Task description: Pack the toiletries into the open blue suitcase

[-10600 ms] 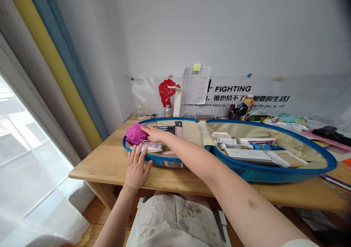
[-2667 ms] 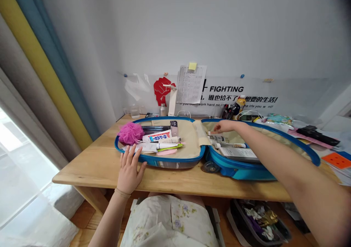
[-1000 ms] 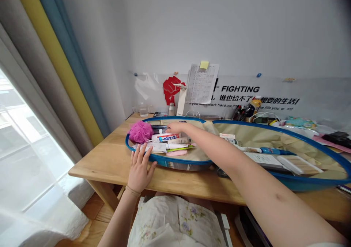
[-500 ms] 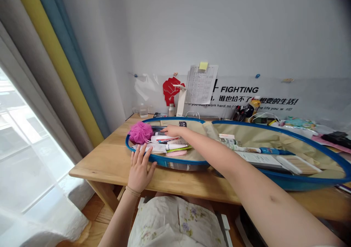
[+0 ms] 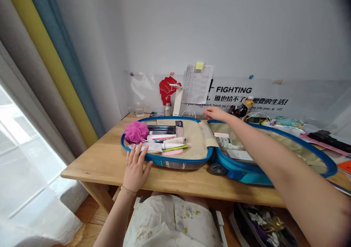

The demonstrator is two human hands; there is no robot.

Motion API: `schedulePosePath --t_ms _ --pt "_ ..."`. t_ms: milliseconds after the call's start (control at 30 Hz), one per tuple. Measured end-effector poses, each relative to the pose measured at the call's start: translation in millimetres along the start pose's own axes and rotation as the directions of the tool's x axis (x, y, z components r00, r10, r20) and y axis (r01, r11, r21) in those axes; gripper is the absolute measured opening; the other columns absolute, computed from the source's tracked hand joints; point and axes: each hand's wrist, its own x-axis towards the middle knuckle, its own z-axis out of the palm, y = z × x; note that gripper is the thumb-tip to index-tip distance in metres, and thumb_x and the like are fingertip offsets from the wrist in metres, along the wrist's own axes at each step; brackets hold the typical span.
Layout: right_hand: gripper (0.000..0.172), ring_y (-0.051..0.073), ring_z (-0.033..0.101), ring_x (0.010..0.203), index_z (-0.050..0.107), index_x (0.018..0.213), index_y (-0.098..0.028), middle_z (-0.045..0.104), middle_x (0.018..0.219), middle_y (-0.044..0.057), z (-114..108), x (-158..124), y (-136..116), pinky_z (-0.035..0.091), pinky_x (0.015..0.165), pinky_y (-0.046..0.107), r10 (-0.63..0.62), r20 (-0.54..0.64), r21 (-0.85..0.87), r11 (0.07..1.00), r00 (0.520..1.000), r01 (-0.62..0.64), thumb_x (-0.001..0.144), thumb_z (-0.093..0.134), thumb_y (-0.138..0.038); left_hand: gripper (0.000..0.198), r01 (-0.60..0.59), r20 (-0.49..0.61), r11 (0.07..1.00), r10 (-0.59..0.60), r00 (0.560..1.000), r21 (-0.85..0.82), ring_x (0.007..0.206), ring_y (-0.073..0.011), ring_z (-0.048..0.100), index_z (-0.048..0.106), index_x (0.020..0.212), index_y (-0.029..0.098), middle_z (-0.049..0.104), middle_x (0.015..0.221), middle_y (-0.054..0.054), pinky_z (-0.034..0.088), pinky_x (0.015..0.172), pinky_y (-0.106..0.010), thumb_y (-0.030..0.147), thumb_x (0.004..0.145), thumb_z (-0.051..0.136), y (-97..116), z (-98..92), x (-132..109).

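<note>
My left hand (image 5: 136, 170) lies with fingers spread on the near left rim of an open blue suitcase (image 5: 175, 160). Its fingertips reach beside a pink bath puff (image 5: 136, 132) and a white packet (image 5: 150, 147). In this left half also lie a toothpaste tube (image 5: 160, 138), white tubes, a pink item (image 5: 172, 152) and dark pens (image 5: 161, 128) on a card. Over the far side, near the hinge between the halves, hovers my right hand (image 5: 216, 113), fingers loosely extended and nothing seen in them. Its forearm crosses the right half, partly hiding the bottles and a flat grey box (image 5: 238, 155).
The suitcase rests on a wooden desk (image 5: 93, 155) against a wall. Behind it stand a small metallic bottle (image 5: 167, 109), a white lamp (image 5: 177, 102), a glass (image 5: 139, 110) and a yellow-labelled bottle (image 5: 246, 106). A bin (image 5: 263, 225) sits beneath the desk.
My right hand has lifted from the items in the left half and moved right, over the hinge's far side. The pens it covered now show. My left hand stays on the rim.
</note>
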Motion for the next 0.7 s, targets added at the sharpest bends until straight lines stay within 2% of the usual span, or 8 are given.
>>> schedulePosePath --t_ms 100,167,267,367,467,533,633,700 --pt "0.022 0.012 0.063 0.065 0.072 0.091 -0.015 0.072 0.078 0.006 3 -26 47 0.053 0.071 0.025 0.111 0.098 -0.03 0.994 0.989 -0.108 0.079 0.066 -0.033 0.053 0.003 -0.001 1.0 -0.003 1.0 -0.003 0.146 -0.0312 0.023 0.038 0.146 0.023 0.039 0.152 -0.013 0.021 0.117 -0.055 0.033 0.095 0.047 0 -0.2 0" --pt "0.015 0.014 0.064 0.067 0.073 0.08 -0.017 0.072 0.076 0.006 15 -42 67 0.053 0.069 0.026 0.146 0.179 -0.036 0.989 0.973 -0.141 0.069 0.075 -0.027 0.054 -0.002 -0.004 1.0 0.002 1.0 -0.002 0.146 -0.0314 0.024 0.037 0.147 0.023 0.04 0.152 -0.013 0.021 0.117 -0.055 0.033 0.095 0.047 0 -0.3 0" --pt "0.013 0.017 0.066 0.077 0.073 0.078 -0.016 0.073 0.084 0.009 30 -54 85 0.052 0.07 0.025 0.174 0.231 -0.036 0.985 0.957 -0.17 0.065 0.076 -0.017 0.055 -0.015 -0.002 1.0 0.015 1.0 0.006 0.147 -0.0313 0.023 0.036 0.148 0.023 0.039 0.152 -0.013 0.02 0.117 -0.055 0.033 0.095 0.046 0 -0.4 0" --pt "0.018 0.02 0.067 0.087 0.073 0.081 -0.016 0.072 0.091 0.012 35 -53 100 0.052 0.077 0.027 0.223 0.2 -0.063 0.975 0.954 -0.215 0.063 0.075 -0.011 0.055 -0.034 -0.01 0.999 0.034 0.999 0.014 0.147 -0.031 0.021 0.034 0.148 0.022 0.039 0.152 -0.014 0.02 0.118 -0.054 0.032 0.095 0.047 0 -0.6 0" --pt "0.017 0.024 0.065 0.093 0.073 0.082 -0.016 0.07 0.093 0.014 34 -50 114 0.052 0.084 0.033 0.289 0.17 -0.101 0.956 0.942 -0.275 0.066 0.074 -0.011 0.056 -0.043 -0.02 0.999 0.043 0.999 0.012 0.147 -0.0308 0.021 0.033 0.149 0.023 0.039 0.152 -0.014 0.02 0.118 -0.054 0.032 0.095 0.047 0 -0.4 1" --pt "0.016 0.021 0.065 0.093 0.071 0.089 -0.016 0.069 0.095 0.012 36 -49 122 0.052 0.086 0.036 0.331 0.171 -0.122 0.942 0.928 -0.313 0.074 0.073 -0.019 0.056 -0.045 -0.023 0.999 0.045 0.999 0.01 0.147 -0.0309 0.021 0.033 0.149 0.023 0.039 0.153 -0.013 0.021 0.117 -0.053 0.032 0.095 0.047 0 -0.1 1" --pt "0.024 0.014 0.063 0.088 0.066 0.1 -0.016 0.068 0.098 0.006 42 -50 130 0.054 0.082 0.035 0.386 0.177 -0.137 0.92 0.905 -0.366 0.089 0.06 -0.037 0.057 -0.042 -0.024 0.999 0.042 0.999 0.005 0.147 -0.0315 0.022 0.032 0.149 0.024 0.038 0.153 -0.013 0.021 0.117 -0.054 0.032 0.095 0.047 1 0.1 1" --pt "0.026 0.015 0.064 0.083 0.066 0.097 -0.018 0.068 0.092 0.005 46 -51 133 0.055 0.076 0.034 0.405 0.138 -0.125 0.913 0.904 -0.389 0.088 0.06 -0.041 0.058 -0.032 -0.022 0.999 0.032 0.999 0.0 0.147 -0.0318 0.023 0.032 0.15 0.025 0.038 0.153 -0.012 0.021 0.117 -0.054 0.033 0.095 0.047 1 0.1 1"
